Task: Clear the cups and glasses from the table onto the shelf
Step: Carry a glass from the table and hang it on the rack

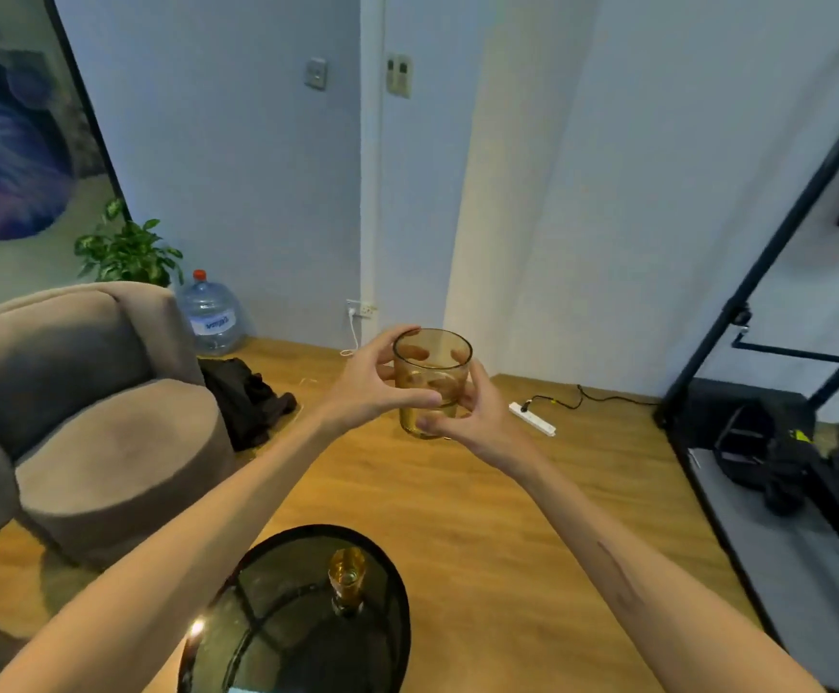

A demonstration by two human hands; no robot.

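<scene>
Two hands meet around one amber glass, held upright in the air above the wooden floor, well beyond the round table. The left hand curls round the glass's left side, with its thumb across the front and fingertips showing through the wall near the rim. The right hand grips the lower right side and the base, so the glass's bottom edge is partly hidden behind its fingers. Whether the glass holds anything is hard to make out through the tinted wall.

On the table, near its far edge, stands a small amber glass on a dark base; its outline is blurred by reflections in the dark glossy top. The table's near part is cut off by the lower frame edge and crossed by the left forearm.

Left of the table sits a beige armchair, cut off at the frame's left edge. Beyond the armchair stand a leafy plant and a large water bottle, whose label is too blurred to read. A dark bundle lies on the floor beside the armchair; what it is cannot be told. To the right of the table, a black-framed shelf runs out of the frame, with dark, indistinct gear on its low board. A white power strip lies on the floor between the held glass and the shelf.
</scene>
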